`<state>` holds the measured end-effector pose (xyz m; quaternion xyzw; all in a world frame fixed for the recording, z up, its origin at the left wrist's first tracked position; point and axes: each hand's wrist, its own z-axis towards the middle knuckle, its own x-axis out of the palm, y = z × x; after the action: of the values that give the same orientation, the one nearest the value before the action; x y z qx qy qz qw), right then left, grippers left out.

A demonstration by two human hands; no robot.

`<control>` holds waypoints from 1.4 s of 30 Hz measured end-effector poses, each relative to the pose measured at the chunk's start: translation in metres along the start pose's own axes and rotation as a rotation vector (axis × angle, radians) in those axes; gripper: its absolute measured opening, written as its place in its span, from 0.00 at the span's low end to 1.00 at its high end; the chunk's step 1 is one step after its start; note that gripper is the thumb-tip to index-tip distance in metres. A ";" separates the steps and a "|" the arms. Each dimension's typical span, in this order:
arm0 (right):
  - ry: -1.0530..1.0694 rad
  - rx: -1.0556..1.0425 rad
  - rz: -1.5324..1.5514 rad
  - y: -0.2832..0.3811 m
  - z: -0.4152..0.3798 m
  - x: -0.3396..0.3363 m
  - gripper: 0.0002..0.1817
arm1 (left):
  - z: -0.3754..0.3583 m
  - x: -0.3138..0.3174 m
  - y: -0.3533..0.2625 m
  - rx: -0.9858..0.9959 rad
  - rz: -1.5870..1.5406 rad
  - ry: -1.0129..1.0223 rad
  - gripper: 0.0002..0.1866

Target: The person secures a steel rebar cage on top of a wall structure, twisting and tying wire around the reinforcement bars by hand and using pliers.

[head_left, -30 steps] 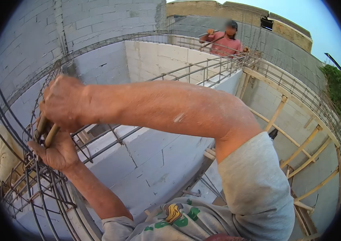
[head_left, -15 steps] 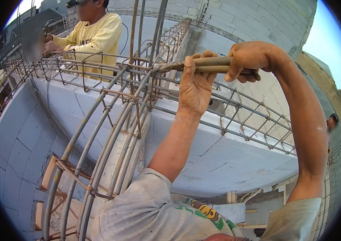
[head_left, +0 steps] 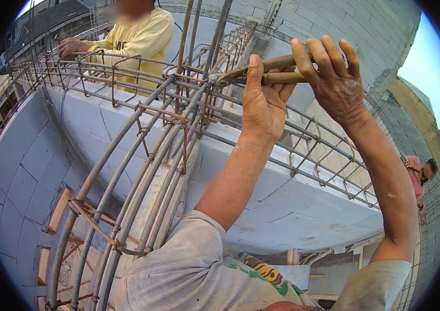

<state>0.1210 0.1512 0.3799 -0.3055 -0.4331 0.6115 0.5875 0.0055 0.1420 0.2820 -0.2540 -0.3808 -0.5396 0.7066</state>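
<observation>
A pair of long-handled pincers (head_left: 280, 63) points left, with its jaws at a crossing of steel reinforcing bars (head_left: 199, 98). The handles stand slightly apart. My left hand (head_left: 265, 109) is raised near the jaws, thumb upright in front of the handles and fingers behind them, partly hidden. At the handle ends is my right hand (head_left: 335, 85), its fingers bent over them and spread from one another; its thumb is hidden. Beside the jaws, several vertical bars (head_left: 217, 36) rise from the crossing.
Curved bars (head_left: 111, 150) run down toward me on the left. A rebar cage (head_left: 323, 147) lies along the block wall (head_left: 251, 181) at right. A co-worker in a yellow shirt (head_left: 150, 39) stands behind the left cage. Another person (head_left: 416, 176) is low at far right.
My right hand has turned from a closed grip to fingers spread over the handles, which have parted. The view has shifted slightly. The yellow-shirted co-worker's hands have changed position.
</observation>
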 end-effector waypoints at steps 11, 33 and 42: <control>1.291 0.210 0.893 -0.027 0.052 -0.013 0.11 | -0.014 -0.015 0.008 -0.018 0.165 -0.106 0.29; 0.064 0.037 0.051 0.017 -0.032 0.001 0.28 | -0.005 0.000 0.010 -0.023 0.212 -0.078 0.31; 0.565 0.072 0.509 -0.012 0.021 0.016 0.14 | -0.008 0.004 0.009 -0.034 0.113 -0.118 0.31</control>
<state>0.1056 0.1626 0.4016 -0.5389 -0.1428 0.6445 0.5233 0.0163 0.1364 0.2809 -0.3185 -0.3974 -0.4895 0.7078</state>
